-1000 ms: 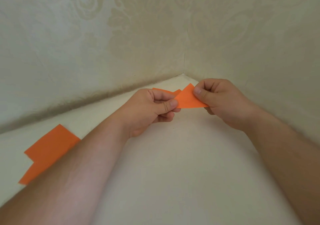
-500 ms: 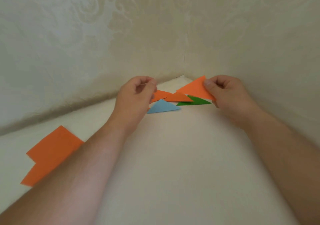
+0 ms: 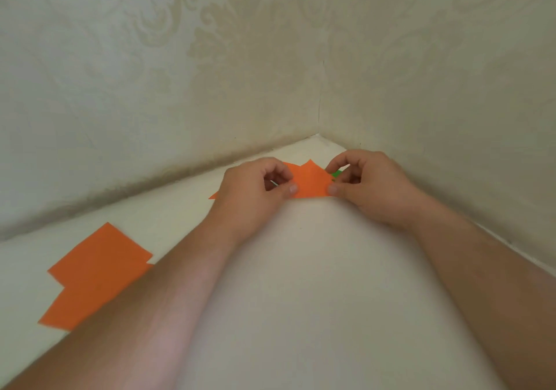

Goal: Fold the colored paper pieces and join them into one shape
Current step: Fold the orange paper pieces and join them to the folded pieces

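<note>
Both hands meet just right of the frame's centre, close to the corner where two patterned walls (image 3: 150,73) join. The left hand (image 3: 255,191) pinches the left end of the folded orange piece (image 3: 310,183), thumb on the near face and fingers curled behind; this grip is clamped on the paper. The right hand (image 3: 370,188) pinches the right end of the same piece in like fashion, thumb tip on the lower right edge, so this grip is likewise clamped. The orange piece spans the gap between the two grips, its pointed tips rising above the thumbs. Whether it touches the cream surface (image 3: 301,299) cannot be told. A sliver of green paper (image 3: 337,174) shows behind the right index finger, touching the orange piece. An orange tip (image 3: 214,196) protrudes left of the left hand; whether it belongs to the held piece cannot be told. Two overlapping flat orange sheets (image 3: 96,275) lie at lower left, partly covered by the left forearm, well apart from the grips
</note>
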### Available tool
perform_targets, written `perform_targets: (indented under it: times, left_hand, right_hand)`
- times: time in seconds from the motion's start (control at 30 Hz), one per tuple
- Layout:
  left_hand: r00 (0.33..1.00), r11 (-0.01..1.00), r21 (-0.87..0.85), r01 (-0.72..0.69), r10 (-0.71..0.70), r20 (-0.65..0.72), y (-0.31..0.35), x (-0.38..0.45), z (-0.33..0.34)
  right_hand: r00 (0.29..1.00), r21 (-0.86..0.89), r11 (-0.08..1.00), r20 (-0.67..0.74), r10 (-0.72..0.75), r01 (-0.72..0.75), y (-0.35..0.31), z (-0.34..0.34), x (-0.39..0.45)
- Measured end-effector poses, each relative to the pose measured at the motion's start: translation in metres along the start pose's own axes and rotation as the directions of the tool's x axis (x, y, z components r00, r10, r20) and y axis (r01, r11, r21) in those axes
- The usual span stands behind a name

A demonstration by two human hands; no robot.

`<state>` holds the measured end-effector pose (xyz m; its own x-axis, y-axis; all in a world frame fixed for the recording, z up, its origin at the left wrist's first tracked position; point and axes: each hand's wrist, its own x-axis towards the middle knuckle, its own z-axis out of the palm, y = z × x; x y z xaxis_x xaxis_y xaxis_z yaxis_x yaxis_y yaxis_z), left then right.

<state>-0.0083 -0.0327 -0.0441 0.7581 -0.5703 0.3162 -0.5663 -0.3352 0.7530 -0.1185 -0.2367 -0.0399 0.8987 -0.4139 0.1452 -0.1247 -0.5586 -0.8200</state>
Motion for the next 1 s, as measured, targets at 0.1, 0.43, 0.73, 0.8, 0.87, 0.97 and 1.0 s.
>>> perform_targets:
  times: [0.1,0.43,0.73,0.8,0.87,0.97,1.0]
  left_hand:
    - [0.999,0.985,0.164,-0.049,0.045,0.027,-0.001,0.000,0.006]
    - [0.984,0.882,0.439,-0.174,0.135,0.119,0.001,0.003,0.014]
    - [0.998,0.965,0.257,-0.042,0.055,-0.041,0.009,-0.006,-0.021]
    - [1.000,0.962,0.272,0.028,-0.028,-0.004,0.009,-0.014,-0.051]
    - [0.996,0.942,0.328,0.066,-0.080,0.030,0.001,-0.031,-0.088]
    - [0.985,0.917,0.373,0.142,-0.170,0.042,-0.022,-0.068,-0.145]
    - [0.979,0.912,0.371,0.177,-0.203,0.034,-0.029,-0.081,-0.161]
  right_hand:
    - [0.998,-0.157,0.988,-0.066,-0.001,-0.010,0.001,0.002,0.001]
    - [0.998,-0.383,0.923,-0.037,-0.048,0.030,0.001,0.012,0.004]
    - [0.967,0.068,0.998,-0.251,0.036,-0.020,0.007,0.005,-0.005]
    - [0.967,0.001,1.000,-0.253,0.013,-0.013,0.000,0.011,-0.012]
    - [0.979,-0.092,0.995,-0.195,-0.058,0.040,-0.015,0.020,-0.022]
    - [0.986,-0.231,0.959,0.045,-0.158,0.164,-0.052,0.043,-0.041]
    - [0.977,-0.257,0.946,0.135,-0.164,0.195,-0.065,0.053,-0.048]
